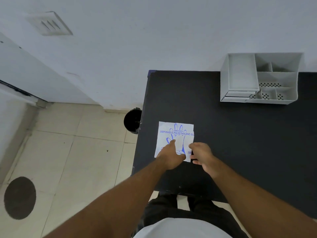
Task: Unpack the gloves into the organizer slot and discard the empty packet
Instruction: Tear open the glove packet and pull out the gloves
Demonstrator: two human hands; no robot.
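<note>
There is one glove packet (176,134), one black table (240,134), one grey organizer (224,79) and one black bin (133,129). Two hands show: a left hand (169,158) and a right hand (203,154). There is one wall vent (51,24) and one dark round floor patch (19,197).

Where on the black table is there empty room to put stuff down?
Lots of bare black table lies between the glove packet and the grey organizer, and all along the right side. It is crowded only at the packet's near edge, where the left hand and right hand meet.
</note>
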